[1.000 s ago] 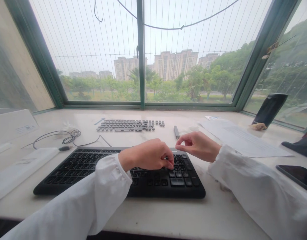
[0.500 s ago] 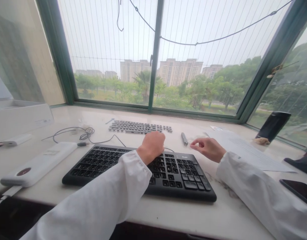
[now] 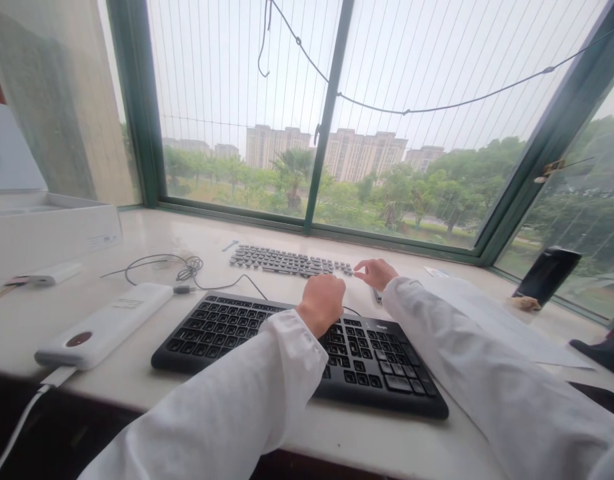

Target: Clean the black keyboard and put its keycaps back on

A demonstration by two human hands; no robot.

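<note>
A black keyboard [image 3: 221, 327] lies on the white sill; most of its key places are bare, while its number pad at the right has keycaps on it. Over the keyboard's back middle, my left hand [image 3: 321, 303] is closed in a fist, its fingers hidden behind the back of the hand. Loose dark keycaps [image 3: 281, 259] are laid out in rows behind the keyboard. At the right end of these rows, my right hand [image 3: 379, 272] pinches with thumb and forefinger at a keycap. A grey pen-like tool [image 3: 377, 298] is mostly covered by my right sleeve.
On the left lie a white power bank [image 3: 107, 327] with a white cable, a coiled black cord [image 3: 187, 269] and a white box [image 3: 51, 223]. Paper sheets [image 3: 507, 327] spread at the right, near an upright black phone-like object [image 3: 549, 277]. A green-framed window [image 3: 317, 147] stands behind.
My right hand has moved left and away from me, from beside the grey tool to the end of the keycap rows. My left fist stays over the keyboard. The view has shifted slightly.
</note>
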